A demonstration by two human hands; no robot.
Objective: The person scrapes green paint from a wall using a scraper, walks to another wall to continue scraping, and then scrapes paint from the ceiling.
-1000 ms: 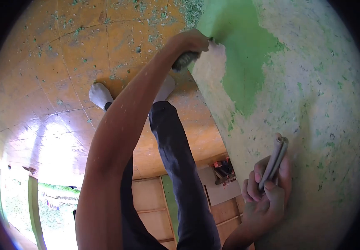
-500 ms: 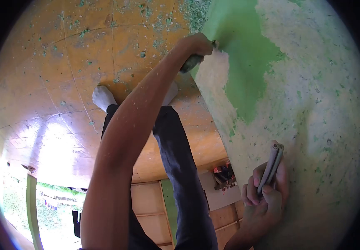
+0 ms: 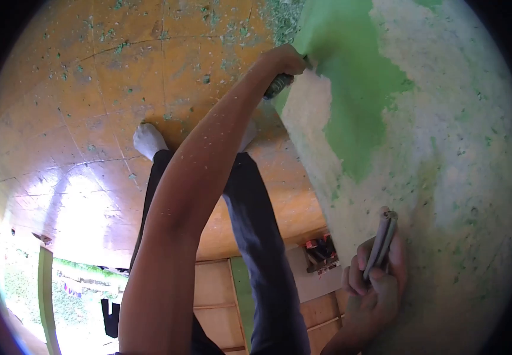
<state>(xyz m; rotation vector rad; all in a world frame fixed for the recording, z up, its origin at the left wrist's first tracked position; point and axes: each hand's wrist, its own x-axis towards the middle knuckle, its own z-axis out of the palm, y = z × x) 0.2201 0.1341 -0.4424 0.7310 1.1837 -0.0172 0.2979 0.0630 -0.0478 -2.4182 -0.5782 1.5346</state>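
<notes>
My left hand (image 3: 284, 61) is closed around a dark-handled tool (image 3: 277, 87), which sticks out below the fist. Its far end meets the wall (image 3: 433, 195) near the edge of a green paint patch (image 3: 356, 100); the tip is small and partly hidden by my fingers. Lower right, my right hand (image 3: 380, 284) is palm up, with its fingers wrapped round a grey rolled object (image 3: 381, 242) that shows two tube-like ends. That hand is close to the pale, scraped part of the wall.
Green flakes lie on the orange floor (image 3: 120, 77), piled at the wall's foot (image 3: 282, 21). My sock-covered foot (image 3: 149, 141) and dark-trousered legs (image 3: 256, 236) stand beside the wall. A box of items (image 3: 321, 253), shelving (image 3: 217, 290) and a bright opening (image 3: 78, 296) appear at the bottom.
My left hand and the tool have shifted slightly right. The right hand has moved slightly down and left with the rolled object. The view has shifted a little too.
</notes>
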